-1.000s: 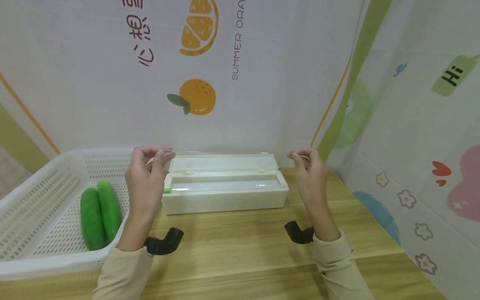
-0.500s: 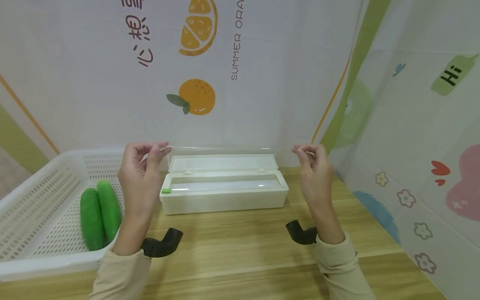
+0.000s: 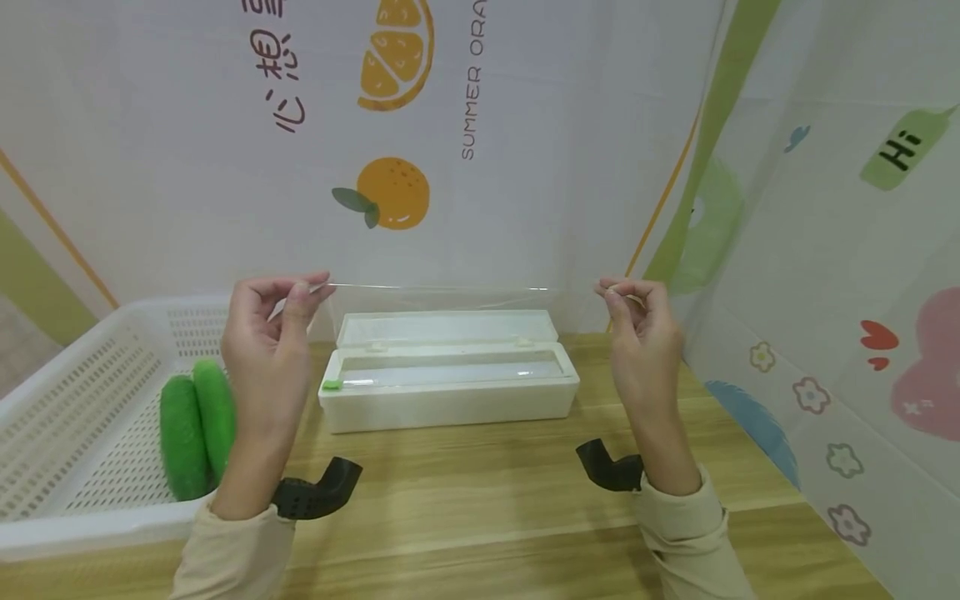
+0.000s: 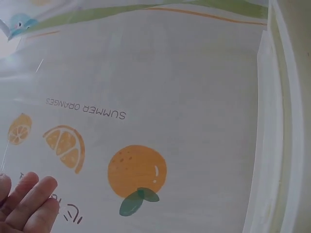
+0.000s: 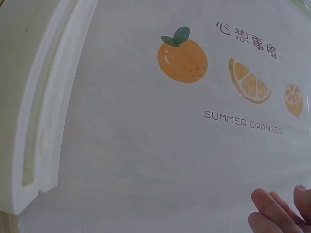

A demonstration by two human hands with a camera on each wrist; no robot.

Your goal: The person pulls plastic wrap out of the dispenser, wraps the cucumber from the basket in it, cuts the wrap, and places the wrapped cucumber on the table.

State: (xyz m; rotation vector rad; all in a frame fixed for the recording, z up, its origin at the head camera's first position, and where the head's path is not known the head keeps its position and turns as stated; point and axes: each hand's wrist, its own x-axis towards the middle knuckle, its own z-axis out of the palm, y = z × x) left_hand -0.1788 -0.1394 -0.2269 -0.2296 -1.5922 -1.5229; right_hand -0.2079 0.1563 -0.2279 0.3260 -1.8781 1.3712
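Observation:
A sheet of clear plastic wrap stretches between the two hands above a white wrap dispenser box. My left hand pinches the sheet's left corner between thumb and fingers. The right corner is pinched the same way by my right hand. The sheet runs down toward the box, whose hinged lid stands raised at the back. On the box's front left edge sits a green slider. In the wrist views, fingertips of the left hand and right hand show at the lower corners.
A white perforated basket stands on the left with two cucumbers in it. The box rests on a wood-grain table. Behind it hangs a printed curtain. Black brackets stick out from both wrists.
Both hands have risen and spread a little farther apart, drawing the plastic wrap higher above the box. The box and the cucumbers have stayed in place.

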